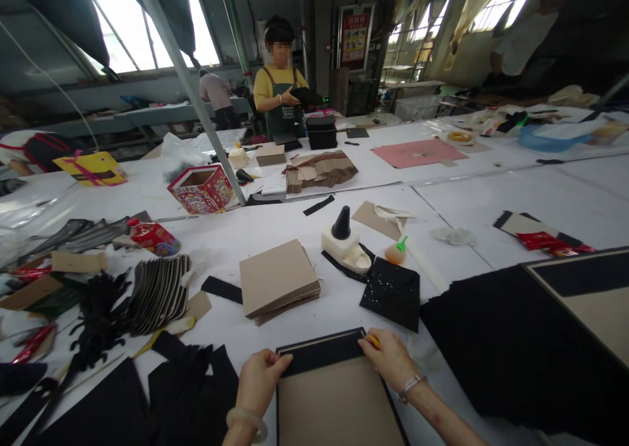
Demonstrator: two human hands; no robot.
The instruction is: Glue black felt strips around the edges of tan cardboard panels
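In front of me lies a grey-brown cardboard panel [339, 403] with black edging. A black strip [324, 354] runs across its far end. My left hand [259, 382] is closed, thumb and fingers pinching at the strip's left end. At the right end, my right hand [393, 362] is closed around a small yellow tool [373, 342], mostly hidden by the fingers; its fingertips touch the panel's corner. Beyond the panel sits a stack of bare cardboard sheets [279, 277]. Right of that stack are a white glue pot with a black cone top [341, 236] and a black square piece [392, 290].
Black fabric scraps [191, 384] and a bundle of curved strips [158, 294] lie at left. A large black sheet [511, 341] covers the right side. A metal pole [191, 92] rises near a red patterned box [201, 189]. Across the table stands a person in an apron [282, 109].
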